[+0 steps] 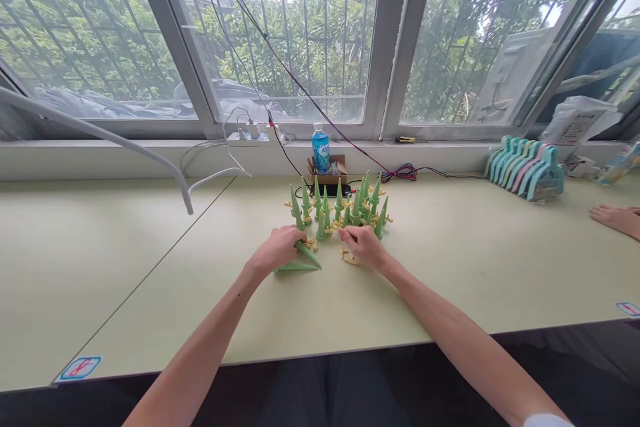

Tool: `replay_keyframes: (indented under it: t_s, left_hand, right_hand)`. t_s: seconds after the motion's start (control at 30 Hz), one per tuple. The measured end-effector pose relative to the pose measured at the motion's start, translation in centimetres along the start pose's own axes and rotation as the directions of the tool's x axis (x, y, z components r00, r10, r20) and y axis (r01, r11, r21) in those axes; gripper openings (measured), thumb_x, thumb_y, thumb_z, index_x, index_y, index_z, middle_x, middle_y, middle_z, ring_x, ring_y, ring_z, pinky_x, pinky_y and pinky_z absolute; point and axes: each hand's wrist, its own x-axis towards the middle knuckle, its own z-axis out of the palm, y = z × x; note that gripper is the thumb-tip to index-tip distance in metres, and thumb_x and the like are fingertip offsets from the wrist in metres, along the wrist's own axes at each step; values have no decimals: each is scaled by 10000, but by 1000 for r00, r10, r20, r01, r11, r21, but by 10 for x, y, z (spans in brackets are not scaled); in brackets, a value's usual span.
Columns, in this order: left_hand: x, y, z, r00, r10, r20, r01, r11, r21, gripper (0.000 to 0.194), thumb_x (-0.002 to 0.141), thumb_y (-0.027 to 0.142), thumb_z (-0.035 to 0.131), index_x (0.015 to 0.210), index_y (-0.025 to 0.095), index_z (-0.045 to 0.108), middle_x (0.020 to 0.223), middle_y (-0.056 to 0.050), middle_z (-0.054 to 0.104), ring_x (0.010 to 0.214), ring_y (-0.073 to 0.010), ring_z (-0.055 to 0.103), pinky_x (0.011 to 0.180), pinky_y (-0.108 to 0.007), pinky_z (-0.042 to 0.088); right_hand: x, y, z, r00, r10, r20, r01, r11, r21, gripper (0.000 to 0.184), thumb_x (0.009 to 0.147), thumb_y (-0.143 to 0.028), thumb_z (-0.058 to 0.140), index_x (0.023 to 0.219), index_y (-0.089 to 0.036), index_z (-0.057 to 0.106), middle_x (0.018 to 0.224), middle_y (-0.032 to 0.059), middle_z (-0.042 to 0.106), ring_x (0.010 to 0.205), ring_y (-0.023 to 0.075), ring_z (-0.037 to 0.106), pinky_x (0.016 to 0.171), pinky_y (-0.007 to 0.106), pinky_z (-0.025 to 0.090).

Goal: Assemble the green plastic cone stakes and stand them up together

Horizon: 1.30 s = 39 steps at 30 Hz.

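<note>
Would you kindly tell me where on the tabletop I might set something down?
Bare tabletop lies between the right hand and the teal-and-pink row, and left of the left hand. Crowded: around the green cones.

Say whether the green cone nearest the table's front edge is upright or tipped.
Tipped: the green cone lies sideways, pointing right.

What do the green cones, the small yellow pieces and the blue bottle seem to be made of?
The green cones look like smooth hard plastic, satin in finish: even colour, soft sheen. The yellow pieces are probably plastic, by their uniform colour, but too small for certainty. The blue bottle seems glossy, translucent plastic; its clear upper part suggests this.
</note>
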Motion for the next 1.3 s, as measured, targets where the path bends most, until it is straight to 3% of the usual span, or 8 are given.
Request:
replay_keyframes:
  t_s: [0.13, 0.3, 0.47, 0.63, 0.77, 0.87, 1.0, 1.3]
  left_hand:
    - [-5, 3, -7, 1000, -9, 12, 9, 999, 46, 258, 681, 99, 581, 805, 269, 730, 876, -50, 687, 869, -264, 636, 723, -302, 470]
    - [-8, 9, -18, 995, 34, -98, -39, 998, -47, 242, 767, 185, 568, 911, 266, 745, 907, -52, 703, 871, -233, 646, 730, -295, 501]
    - [2, 28, -17, 963, 4, -269, -94, 943, -320, 257, 792, 356, 627, 984, 222, 733, 913, -39, 727, 755, -181, 665, 697, -275, 553]
    - [7, 47, 7, 905, -105, -412, -165, 806, -568, 347, 798, 477, 637, 974, 179, 668, 734, -34, 691, 697, -186, 673, 586, -256, 554]
    - [1, 57, 30, 917, -144, -372, -164, 714, -681, 310, 838, 490, 587, 927, 194, 566, 692, -11, 649, 571, -160, 637, 426, -218, 476]
    - [-3, 61, 39, 931, -142, -337, -136, 721, -680, 294, 862, 483, 558, 919, 197, 525, 688, -6, 632, 531, -141, 607, 422, -213, 459]
    - [-3, 62, 42, 940, -134, -314, -123, 726, -677, 286, 857, 473, 566, 886, 201, 484, 700, -2, 599, 576, -138, 602, 425, -199, 450]
    - [-2, 62, 46, 963, -158, -218, -73, 625, -777, 328, 832, 509, 584, 880, 192, 512, 760, -22, 577, 633, -162, 625, 380, -210, 464]
  right_hand:
    - [0, 0, 0, 1000, -4, 1, 4, 1000, 1, 501, 974, -487, 350, 616, -173, 506, 495, -38, 348, 465, 97, 318, 493, 242, 259]
    - [1, -1, 0, 1000, -15, 2, 15, 1000, -25, 476, 970, -462, 366, 596, -183, 458, 496, -40, 344, 471, 99, 298, 496, 244, 247]
    - [0, -1, -1, 1000, -29, 8, 29, 997, -74, 428, 959, -429, 409, 610, -185, 444, 514, -39, 384, 481, 96, 310, 508, 231, 263]
    - [0, -4, -4, 999, -36, 29, 41, 984, -174, 333, 951, -337, 439, 673, -177, 526, 533, -25, 473, 477, 96, 358, 527, 216, 288]
    - [-1, -7, -9, 996, -45, 73, 64, 955, -291, 220, 930, -244, 459, 781, -170, 603, 562, -9, 545, 497, 106, 425, 547, 214, 299]
    - [-1, -8, -14, 989, -15, 147, 71, 922, -382, 171, 892, -195, 481, 858, -162, 645, 569, 1, 573, 505, 118, 469, 556, 219, 307]
    - [-1, -5, -21, 980, 27, 196, 70, 881, -469, 220, 839, -147, 490, 956, -157, 676, 620, 29, 627, 562, 145, 538, 587, 229, 326]
    - [0, -2, -29, 959, 132, 250, 34, 823, -568, 308, 778, -126, 498, 1020, -191, 677, 658, 41, 644, 615, 166, 561, 553, 234, 276]
